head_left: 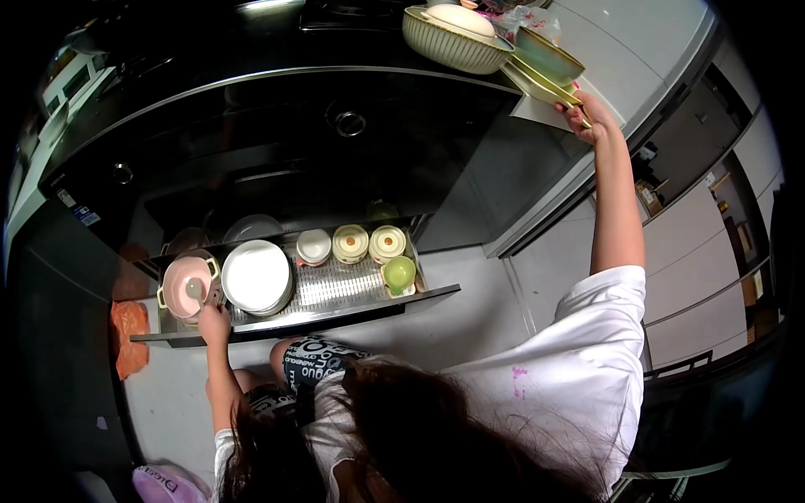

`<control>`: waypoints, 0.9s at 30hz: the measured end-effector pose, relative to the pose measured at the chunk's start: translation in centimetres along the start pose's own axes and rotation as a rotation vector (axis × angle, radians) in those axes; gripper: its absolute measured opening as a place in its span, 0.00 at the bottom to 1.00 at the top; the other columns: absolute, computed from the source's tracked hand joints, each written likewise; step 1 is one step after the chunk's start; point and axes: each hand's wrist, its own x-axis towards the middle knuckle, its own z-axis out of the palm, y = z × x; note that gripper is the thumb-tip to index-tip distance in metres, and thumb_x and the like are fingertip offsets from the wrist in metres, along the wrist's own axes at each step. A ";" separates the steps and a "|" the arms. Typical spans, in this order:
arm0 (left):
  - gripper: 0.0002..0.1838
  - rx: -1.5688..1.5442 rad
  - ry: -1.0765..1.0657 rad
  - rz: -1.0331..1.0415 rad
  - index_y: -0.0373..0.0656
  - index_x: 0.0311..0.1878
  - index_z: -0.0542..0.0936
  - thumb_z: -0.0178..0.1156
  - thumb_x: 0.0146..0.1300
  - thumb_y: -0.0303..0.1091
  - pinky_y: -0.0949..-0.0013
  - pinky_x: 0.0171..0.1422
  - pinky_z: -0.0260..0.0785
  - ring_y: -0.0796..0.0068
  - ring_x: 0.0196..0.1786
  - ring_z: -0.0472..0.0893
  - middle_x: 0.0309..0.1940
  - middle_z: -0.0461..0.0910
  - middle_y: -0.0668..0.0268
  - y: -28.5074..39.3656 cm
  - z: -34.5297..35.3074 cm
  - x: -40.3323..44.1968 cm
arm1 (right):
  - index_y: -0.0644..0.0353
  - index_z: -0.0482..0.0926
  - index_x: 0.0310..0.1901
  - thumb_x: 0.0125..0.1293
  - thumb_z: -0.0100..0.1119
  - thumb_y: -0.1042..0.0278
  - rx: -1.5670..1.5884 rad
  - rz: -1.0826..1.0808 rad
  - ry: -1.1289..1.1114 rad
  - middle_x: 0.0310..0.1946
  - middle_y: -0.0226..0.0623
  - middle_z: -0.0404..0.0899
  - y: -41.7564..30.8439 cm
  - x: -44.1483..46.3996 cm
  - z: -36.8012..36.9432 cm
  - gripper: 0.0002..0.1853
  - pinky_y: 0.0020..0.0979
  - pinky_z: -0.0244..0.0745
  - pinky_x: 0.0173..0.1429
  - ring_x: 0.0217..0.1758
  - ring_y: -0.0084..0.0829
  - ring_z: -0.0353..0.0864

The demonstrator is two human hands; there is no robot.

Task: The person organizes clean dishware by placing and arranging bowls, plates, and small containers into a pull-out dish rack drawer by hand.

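My left hand (215,325) is closed at the front edge of the open drawer, on the handle of a pale ladle (194,289). The ladle's round bowl lies inside a pink pot (175,281) with yellowish handles. Beside the pot is a stack of white plates (257,277). Up at the counter's right end, my right hand (589,119) is closed on the near end of a narrow yellow-green dish (537,82). A greenish bowl (549,57) sits right by that dish, and to its left stands a ribbed bowl (453,52) with something pale and rounded on top.
The metal drawer (323,285) also holds a small white bowl (314,246), two lidded cream jars (350,243) and a green cup (399,273). An orange plastic bag (129,339) lies left of the drawer. A purple item (168,484) is on the floor, lower left.
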 end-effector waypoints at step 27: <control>0.12 0.071 -0.062 -0.017 0.34 0.27 0.79 0.56 0.54 0.35 0.50 0.39 0.72 0.45 0.32 0.79 0.26 0.78 0.44 -0.5 0.6 0.4 | 0.60 0.70 0.37 0.60 0.51 0.64 -0.037 0.076 0.042 0.21 0.34 0.73 15.4 -16.9 0.5 0.10 0.16 0.55 0.05 0.05 0.17 0.59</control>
